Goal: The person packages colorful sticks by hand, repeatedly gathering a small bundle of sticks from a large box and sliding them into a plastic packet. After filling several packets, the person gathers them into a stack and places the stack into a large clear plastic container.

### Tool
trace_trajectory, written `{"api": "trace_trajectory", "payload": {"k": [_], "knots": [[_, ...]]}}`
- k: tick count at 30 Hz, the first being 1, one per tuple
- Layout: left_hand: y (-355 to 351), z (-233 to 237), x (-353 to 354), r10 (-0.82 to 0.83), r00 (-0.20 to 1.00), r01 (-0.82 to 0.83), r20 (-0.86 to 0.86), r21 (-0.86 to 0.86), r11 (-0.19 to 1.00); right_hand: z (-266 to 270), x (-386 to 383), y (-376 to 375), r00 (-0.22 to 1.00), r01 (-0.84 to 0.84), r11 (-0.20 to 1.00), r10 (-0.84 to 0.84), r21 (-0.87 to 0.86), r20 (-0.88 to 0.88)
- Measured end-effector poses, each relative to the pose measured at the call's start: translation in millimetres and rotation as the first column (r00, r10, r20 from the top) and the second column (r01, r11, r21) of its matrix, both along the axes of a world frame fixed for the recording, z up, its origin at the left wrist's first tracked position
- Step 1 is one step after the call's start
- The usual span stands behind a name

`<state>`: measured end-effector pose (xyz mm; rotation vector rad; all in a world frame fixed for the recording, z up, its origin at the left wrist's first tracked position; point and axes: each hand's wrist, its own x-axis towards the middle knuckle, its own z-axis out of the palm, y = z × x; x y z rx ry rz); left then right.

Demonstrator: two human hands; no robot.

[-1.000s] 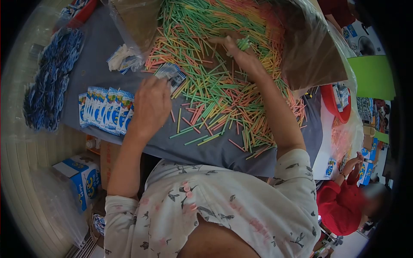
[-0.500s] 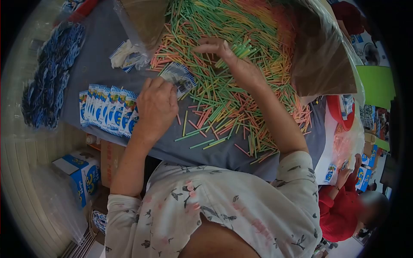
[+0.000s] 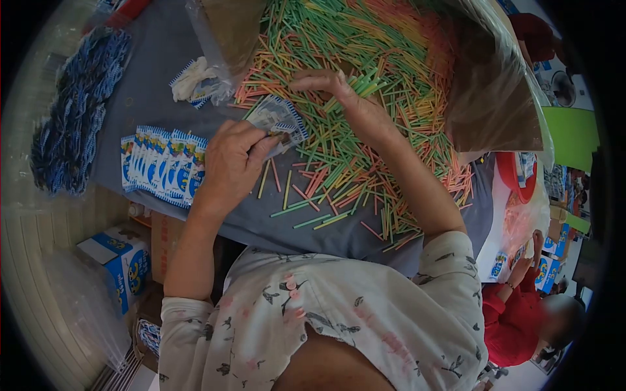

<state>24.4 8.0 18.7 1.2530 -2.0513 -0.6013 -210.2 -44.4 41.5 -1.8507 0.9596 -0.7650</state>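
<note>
A large pile of thin green, yellow and pink sticks (image 3: 352, 176) spreads over the grey cloth. My left hand (image 3: 235, 159) pinches a clear packet with a blue-and-white striped edge (image 3: 277, 117) at the left side of the pile. To the right, my right hand (image 3: 355, 107) reaches over the pile, fingers bent round several light green sticks (image 3: 368, 86). Left of my left hand lies an overlapping row of blue-and-white packets (image 3: 163, 166).
Strings of blue packets (image 3: 81, 111) lie at the far left. A crumpled white bundle (image 3: 195, 81) rests near a plastic-lined box. Blue cartons (image 3: 127, 264) stand below the table. At right are a red basin (image 3: 527, 186) and a person in red (image 3: 515, 322).
The clear packet has shifted slightly right, and my left hand's fingers have changed their hold on its lower edge. My right hand has lowered slightly and closed in around the light green sticks.
</note>
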Motion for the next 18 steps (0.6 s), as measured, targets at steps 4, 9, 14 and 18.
{"api": "trace_trajectory", "payload": {"k": [4,9,14,18], "knots": [[15,4,-19,0.084,0.992,-0.071,0.094,-0.129,0.989,4,1,0,0.999,-0.016,1.000,0.017,-0.018,0.028],[10,-13,-12,0.131,0.988,-0.109,0.080,-0.237,0.965,2,6,2,0.999,0.018,0.999,-0.016,-0.032,0.048],[0,-5,-3,0.147,0.964,-0.142,-0.221,0.038,0.989,12,18,5,0.994,0.018,1.000,-0.018,0.004,0.108],[-4,-4,-7,0.117,0.964,-0.139,-0.241,-0.077,0.987,11,28,3,0.971,-0.044,0.997,0.028,0.065,0.238]]}}
